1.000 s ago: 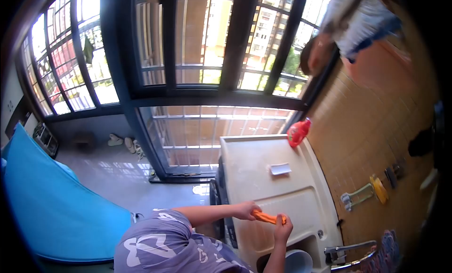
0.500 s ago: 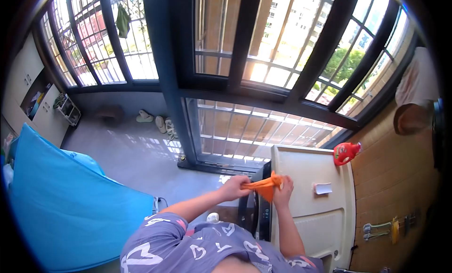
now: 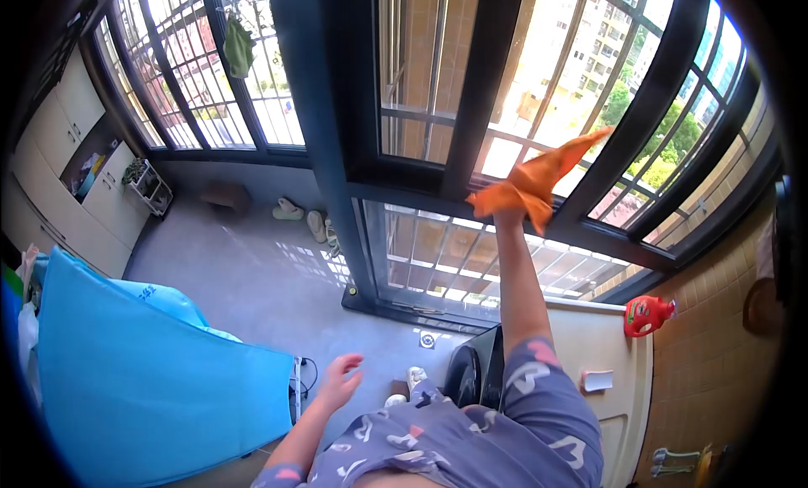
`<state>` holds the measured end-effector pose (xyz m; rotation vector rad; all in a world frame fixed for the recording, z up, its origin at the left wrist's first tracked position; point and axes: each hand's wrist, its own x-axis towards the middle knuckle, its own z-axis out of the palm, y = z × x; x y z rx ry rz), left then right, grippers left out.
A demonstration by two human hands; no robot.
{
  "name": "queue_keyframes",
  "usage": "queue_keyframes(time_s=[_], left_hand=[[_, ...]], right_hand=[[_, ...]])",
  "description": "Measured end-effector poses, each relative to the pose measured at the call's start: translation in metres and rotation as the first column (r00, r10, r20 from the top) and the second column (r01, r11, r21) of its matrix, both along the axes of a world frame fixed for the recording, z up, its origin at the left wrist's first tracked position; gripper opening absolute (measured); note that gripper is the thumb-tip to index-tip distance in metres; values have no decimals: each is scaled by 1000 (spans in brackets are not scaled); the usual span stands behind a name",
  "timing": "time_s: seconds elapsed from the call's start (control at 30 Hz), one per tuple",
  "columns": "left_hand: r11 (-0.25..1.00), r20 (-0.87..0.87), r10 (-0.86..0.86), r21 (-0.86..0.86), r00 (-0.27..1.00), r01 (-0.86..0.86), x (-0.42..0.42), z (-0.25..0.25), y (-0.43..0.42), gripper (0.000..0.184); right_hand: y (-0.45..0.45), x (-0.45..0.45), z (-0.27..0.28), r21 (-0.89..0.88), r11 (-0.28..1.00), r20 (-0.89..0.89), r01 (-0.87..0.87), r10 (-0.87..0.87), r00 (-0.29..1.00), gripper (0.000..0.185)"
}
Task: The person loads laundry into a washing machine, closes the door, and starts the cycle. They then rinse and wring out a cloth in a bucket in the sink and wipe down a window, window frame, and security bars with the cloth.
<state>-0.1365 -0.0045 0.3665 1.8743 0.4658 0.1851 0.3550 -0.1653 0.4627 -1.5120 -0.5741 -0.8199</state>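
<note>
An orange cloth [image 3: 539, 178] is spread out in front of the window frame, with my right arm stretched up toward it. My right hand [image 3: 508, 215] is mostly covered by the cloth and grips it; a corner flares to the upper right. Whether the cloth touches the glass I cannot tell. Down at the lower middle, my left hand [image 3: 341, 382] is held over the floor with its fingers apart and nothing in it.
A white counter [image 3: 581, 328] at right carries a red detergent bottle [image 3: 646, 316] and a small white box [image 3: 598, 381]. Below it is a black front-loading machine [image 3: 465, 375]. A large blue sheet [image 3: 160, 379] stands at left. Slippers [image 3: 316, 225] lie by the wall.
Both hands held the bunched cloth above the counter's edge. My right hand has since raised it to the window, where it is unfolded. My left hand has let go and dropped to the left.
</note>
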Motion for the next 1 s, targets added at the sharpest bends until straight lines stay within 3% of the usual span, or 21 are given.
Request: queue_keyframes(time_s=[0.03, 0.07, 0.1, 0.17, 0.2, 0.23, 0.3, 0.33, 0.47, 0.5, 0.53, 0.57, 0.63, 0.7, 0.77, 0.8, 0.83, 0.87, 0.9, 0.97, 1.0], left_hand=[[993, -20, 110, -45, 994, -110, -11, -8, 4, 32], [971, -49, 219, -87, 975, -222, -17, -13, 6, 32], [971, -57, 223, -81, 973, -227, -14, -17, 8, 32], [927, -45, 328, -179, 943, -331, -4, -22, 13, 30], [940, 6, 314, -144, 949, -310, 13, -8, 14, 29], [955, -7, 286, -85, 958, -286, 32, -4, 22, 30], [972, 21, 227, 64, 974, -228, 76, 26, 28, 32], [966, 85, 192, 160, 978, -204, 106, 55, 31, 33], [889, 332, 36, 421, 943, -182, 212, 127, 62, 41], [827, 427, -4, 509, 904, -237, 240, 150, 69, 42], [758, 519, -55, 577, 853, -302, 266, 172, 78, 42], [719, 573, -69, 597, 817, -357, 290, 190, 85, 41], [559, 627, -135, 687, 767, -464, 325, 229, 98, 43], [534, 649, -93, 673, 755, -512, 349, 254, 108, 46], [496, 687, -68, 653, 724, -573, 371, 257, 133, 52], [453, 705, -68, 652, 706, -608, 377, 258, 134, 55], [406, 709, -88, 667, 700, -624, 383, 258, 135, 58], [360, 698, -99, 690, 709, -628, 387, 258, 135, 60], [305, 690, -108, 708, 716, -637, 390, 262, 130, 61], [421, 701, -185, 690, 689, -589, 392, 264, 106, 60], [411, 689, -260, 713, 676, -568, 394, 263, 89, 62]], right_hand=[[15, 17, -3, -84, 983, 98, 162, -154, 983, 54], [36, 4, 28, -271, 803, 174, 531, -501, 848, 73], [51, -3, 40, -406, 459, 307, 790, -746, 591, 92], [68, 4, 2, -275, 840, 180, 468, -433, 883, 89], [63, 2, -11, -472, 814, 82, 339, -342, 936, 85], [60, 14, -22, -479, 812, 67, 333, -344, 936, 85], [40, 33, -60, -639, 761, 16, 112, -132, 991, 81], [27, 33, -65, -641, 760, -3, 112, -148, 989, 81], [-19, 26, -33, -805, 394, 387, 444, -218, 896, 87], [-28, 28, -36, -806, 382, 384, 453, -246, 890, 87], [-33, 31, -39, -583, 794, -185, -175, 80, 980, 87], [-36, 36, -43, -415, 855, -276, -309, 206, 939, 81], [-42, 45, -50, -3, 859, -350, -513, 479, 805, 71], [-63, 72, -79, 210, 715, -357, -666, 691, 629, 74], [-86, 73, -78, -173, 884, -276, -435, 380, 883, 78], [-91, 61, -68, -399, 895, -165, -201, 145, 975, 80], [-97, 49, -57, -564, 822, -8, 74, -95, 995, 81], [-101, 41, -45, -671, 701, 152, 243, -191, 970, 83], [-103, 41, -37, -732, 549, 316, 403, -250, 915, 85], [-104, 54, -45, -691, 603, 312, 399, -249, 917, 80], [-107, 57, -46, -654, 658, 306, 373, -220, 926, 76]])
